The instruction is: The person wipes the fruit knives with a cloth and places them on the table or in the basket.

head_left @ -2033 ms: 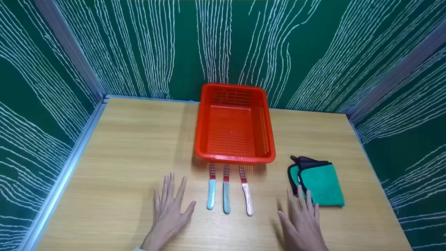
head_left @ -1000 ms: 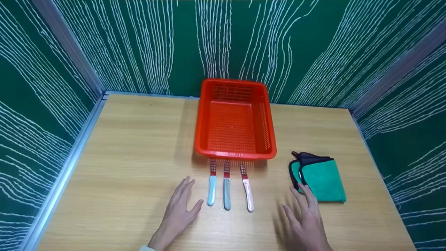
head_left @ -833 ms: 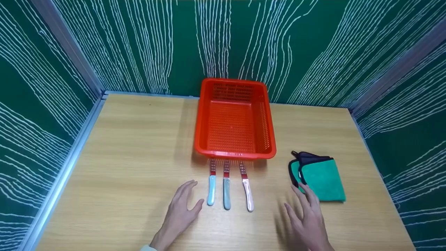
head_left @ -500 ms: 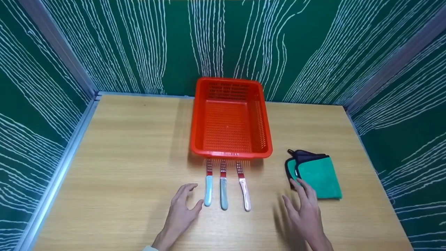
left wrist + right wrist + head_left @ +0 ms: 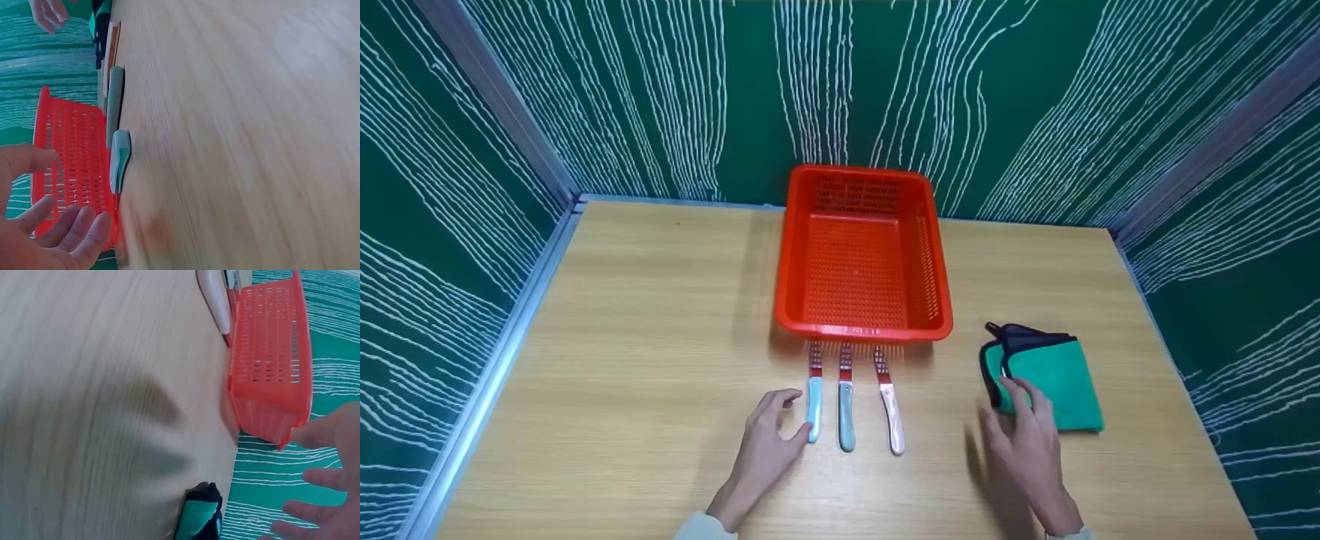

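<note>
Three knives lie side by side on the table, blades toward the basket: a light blue one [image 5: 815, 401], a grey-green one [image 5: 846, 420] and a pale pink one [image 5: 892, 420]. Beside the light blue handle is my left hand [image 5: 769, 450], thumb and fingers spread apart, thumb tip overlapping the handle in the head view. The left wrist view shows nothing between those fingers. My right hand [image 5: 1027, 450], fingers loosely bent, hovers with its fingertips over the near left edge of a folded green cloth [image 5: 1061, 382] with black trim.
Behind the knives stands a red plastic basket [image 5: 862, 331], its front rim close above the blade tips. Green panels [image 5: 750, 112] with white lines enclose the wooden table [image 5: 645, 300] at the back and both sides.
My left hand has moved right and turned from flat, spread fingers to a curved shape beside the light blue knife. My right hand's fingers have bent more over the cloth's edge.
</note>
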Demonstrator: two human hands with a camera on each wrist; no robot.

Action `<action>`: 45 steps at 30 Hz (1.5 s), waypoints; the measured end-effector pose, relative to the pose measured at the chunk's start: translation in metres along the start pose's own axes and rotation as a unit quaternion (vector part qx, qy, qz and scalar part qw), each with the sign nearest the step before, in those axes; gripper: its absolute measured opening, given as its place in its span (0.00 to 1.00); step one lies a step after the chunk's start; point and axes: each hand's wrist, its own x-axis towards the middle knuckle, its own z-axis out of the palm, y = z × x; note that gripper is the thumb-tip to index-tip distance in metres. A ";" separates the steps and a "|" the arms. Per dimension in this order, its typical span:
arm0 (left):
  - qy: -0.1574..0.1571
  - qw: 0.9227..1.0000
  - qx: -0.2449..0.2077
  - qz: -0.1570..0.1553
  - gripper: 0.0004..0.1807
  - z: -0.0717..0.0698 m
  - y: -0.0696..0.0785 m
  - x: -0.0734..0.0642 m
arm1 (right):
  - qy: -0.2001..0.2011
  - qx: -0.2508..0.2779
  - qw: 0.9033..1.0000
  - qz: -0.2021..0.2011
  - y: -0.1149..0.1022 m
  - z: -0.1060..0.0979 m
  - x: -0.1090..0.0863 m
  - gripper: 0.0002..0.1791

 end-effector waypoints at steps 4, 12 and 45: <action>-0.004 1.000 -0.012 0.001 0.24 0.005 -0.002 0.003 | -0.008 -0.009 1.000 0.019 0.006 0.002 0.003 0.28; -0.013 1.000 -0.009 -0.023 0.25 0.012 0.002 0.009 | -0.027 -0.035 0.998 0.043 0.016 0.008 0.009 0.31; -0.047 0.970 0.209 -0.117 0.30 0.033 0.012 0.023 | -0.169 -0.163 0.970 0.056 0.050 0.011 0.040 0.33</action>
